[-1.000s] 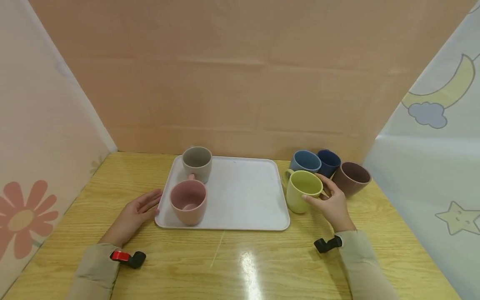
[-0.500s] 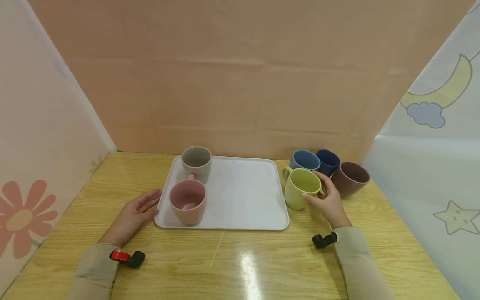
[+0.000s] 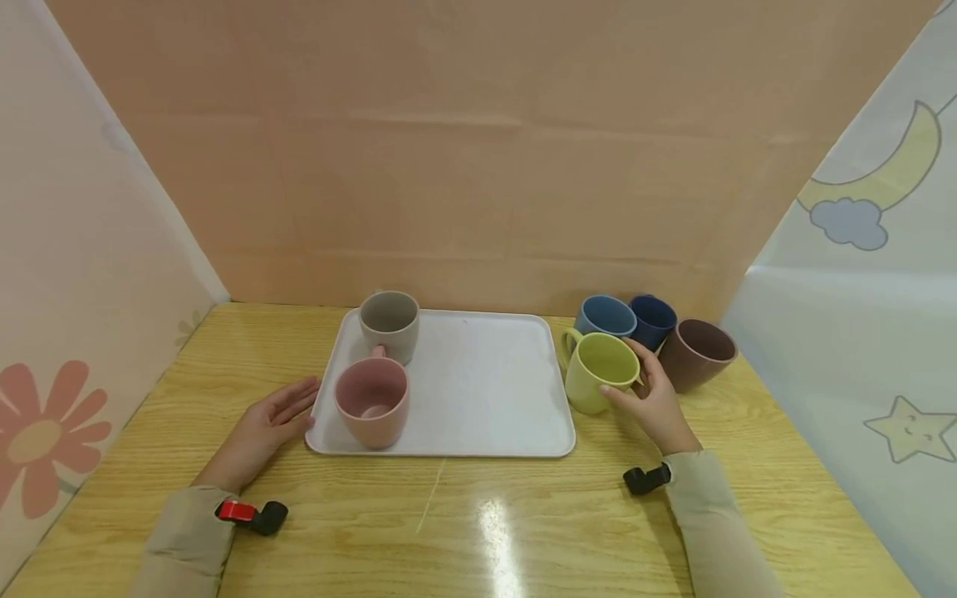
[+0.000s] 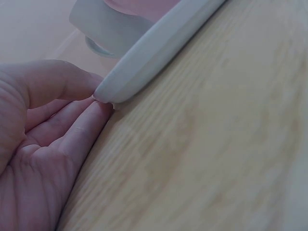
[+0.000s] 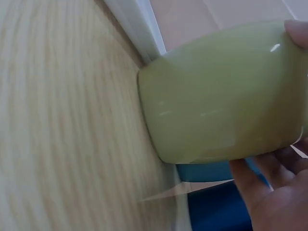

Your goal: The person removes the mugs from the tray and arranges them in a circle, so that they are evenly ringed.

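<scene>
My right hand (image 3: 650, 404) grips a yellow-green mug (image 3: 586, 386) around its rim and side, thumb at the front and fingers behind. The mug stands upright just off the right edge of a white tray (image 3: 486, 390), its handle pointing to the back left. In the right wrist view, the mug's base (image 5: 149, 115) is at the table top. My left hand (image 3: 262, 428) lies at the tray's left edge, its fingers extended and fingertips touching the rim (image 4: 125, 79). On the tray's left part stand a pink mug (image 3: 372, 407) and a grey mug (image 3: 390, 325) behind it.
Behind and right of the yellow-green mug stand a light blue mug (image 3: 607, 314), a dark blue mug (image 3: 653, 320) and a brown mug (image 3: 695, 357), close together. A tan backdrop (image 3: 449, 166) rises behind the wooden table (image 3: 359, 523), with patterned side panels.
Over the last second the yellow-green mug shifts slightly back and left with my right hand around it. My left hand, the tray and the other mugs hold their places.
</scene>
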A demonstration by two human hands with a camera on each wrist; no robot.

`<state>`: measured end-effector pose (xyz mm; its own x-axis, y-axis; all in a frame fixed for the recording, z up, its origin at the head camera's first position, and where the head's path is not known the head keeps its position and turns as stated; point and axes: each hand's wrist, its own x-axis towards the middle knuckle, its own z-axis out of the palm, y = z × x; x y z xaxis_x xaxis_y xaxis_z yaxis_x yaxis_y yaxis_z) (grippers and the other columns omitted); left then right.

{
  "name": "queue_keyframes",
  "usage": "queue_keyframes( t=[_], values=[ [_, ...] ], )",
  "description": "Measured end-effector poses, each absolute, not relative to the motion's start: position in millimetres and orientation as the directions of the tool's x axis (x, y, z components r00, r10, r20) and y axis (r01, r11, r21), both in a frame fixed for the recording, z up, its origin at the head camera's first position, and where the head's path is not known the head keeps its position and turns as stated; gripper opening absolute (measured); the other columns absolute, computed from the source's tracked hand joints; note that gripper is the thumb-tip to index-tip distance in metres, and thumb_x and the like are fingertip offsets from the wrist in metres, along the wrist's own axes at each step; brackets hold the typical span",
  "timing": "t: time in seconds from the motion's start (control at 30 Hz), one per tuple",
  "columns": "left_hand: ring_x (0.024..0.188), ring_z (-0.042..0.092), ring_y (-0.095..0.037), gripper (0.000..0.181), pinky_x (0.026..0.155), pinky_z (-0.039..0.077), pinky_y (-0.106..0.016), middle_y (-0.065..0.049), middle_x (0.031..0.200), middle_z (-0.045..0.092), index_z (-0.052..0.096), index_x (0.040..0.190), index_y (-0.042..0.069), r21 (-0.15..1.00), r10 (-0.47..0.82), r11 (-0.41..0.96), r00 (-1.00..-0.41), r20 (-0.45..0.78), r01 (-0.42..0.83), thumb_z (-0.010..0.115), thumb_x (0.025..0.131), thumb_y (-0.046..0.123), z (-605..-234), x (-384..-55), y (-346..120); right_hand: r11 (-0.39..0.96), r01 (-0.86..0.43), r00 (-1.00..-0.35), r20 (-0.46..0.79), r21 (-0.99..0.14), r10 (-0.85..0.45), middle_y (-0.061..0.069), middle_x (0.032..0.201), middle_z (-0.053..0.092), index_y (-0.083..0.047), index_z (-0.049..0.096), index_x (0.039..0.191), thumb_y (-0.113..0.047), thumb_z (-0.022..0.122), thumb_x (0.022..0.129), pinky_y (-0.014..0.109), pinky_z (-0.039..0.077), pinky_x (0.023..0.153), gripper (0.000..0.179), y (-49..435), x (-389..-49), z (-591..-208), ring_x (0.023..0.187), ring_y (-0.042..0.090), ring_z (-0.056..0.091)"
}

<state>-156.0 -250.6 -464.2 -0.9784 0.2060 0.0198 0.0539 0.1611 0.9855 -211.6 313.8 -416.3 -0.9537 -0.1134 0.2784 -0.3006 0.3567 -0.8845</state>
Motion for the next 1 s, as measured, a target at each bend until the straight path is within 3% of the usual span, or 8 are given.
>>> queue_keyframes(
  t=[0.17,0.33,0.47,0.73,1.0],
  values=[
    [0.126,0.047,0.013,0.07,0.097,0.044,-0.01,-0.029,0.158,0.031,0.026,0.158,-0.005,0.985,0.202,0.164,-0.979,0.018,0.052,0.063,0.102,0.013,-464,-155,-251,0.449,-0.326,-0.94,0.335,-0.832,-0.06,0.017,0.148,0.043,-0.003,0.038,0.154,-0.007,0.07,0.096,0.007,0.042,0.092,0.067,311,-208,-407,0.121,0.002,0.045],
    [0.126,0.047,0.013,0.07,0.097,0.043,-0.009,-0.029,0.158,0.03,0.025,0.158,-0.003,0.986,0.208,0.159,-0.978,0.011,0.045,0.063,0.102,0.016,-464,-156,-250,0.532,-0.377,-0.849,0.513,-0.758,0.13,0.014,0.118,0.06,0.005,0.063,0.13,-0.007,0.065,0.099,0.004,0.044,0.086,0.033,301,-205,-390,0.101,-0.002,0.055],
    [0.127,0.047,0.013,0.07,0.098,0.044,-0.01,-0.03,0.158,0.029,0.025,0.158,-0.004,0.987,0.209,0.153,-0.978,0.017,0.05,0.063,0.102,0.014,-464,-157,-250,0.558,-0.392,-0.792,0.577,-0.731,0.2,0.009,0.104,0.063,0.004,0.071,0.115,-0.004,0.067,0.096,0.006,0.046,0.083,0.02,285,-199,-373,0.093,-0.001,0.057],
    [0.128,0.046,0.012,0.069,0.099,0.043,-0.01,-0.031,0.159,0.028,0.024,0.158,-0.004,0.987,0.222,0.148,-0.975,0.026,0.06,0.061,0.103,0.014,-464,-157,-252,0.496,-0.462,-0.823,0.564,-0.735,0.07,0.016,0.105,0.066,0.007,0.071,0.108,0.001,0.067,0.095,0.009,0.048,0.085,0.015,245,-185,-353,0.095,0.002,0.058],
    [0.127,0.047,0.012,0.069,0.098,0.045,-0.011,-0.033,0.158,0.027,0.024,0.158,-0.006,0.99,0.221,0.128,-0.975,0.029,0.058,0.061,0.103,0.01,-461,-155,-250,0.297,-0.547,-0.834,0.54,-0.782,-0.113,0.022,0.109,0.066,0.009,0.067,0.109,0.009,0.065,0.093,0.016,0.051,0.092,0.016,206,-176,-347,0.101,0.007,0.062]
  ],
)
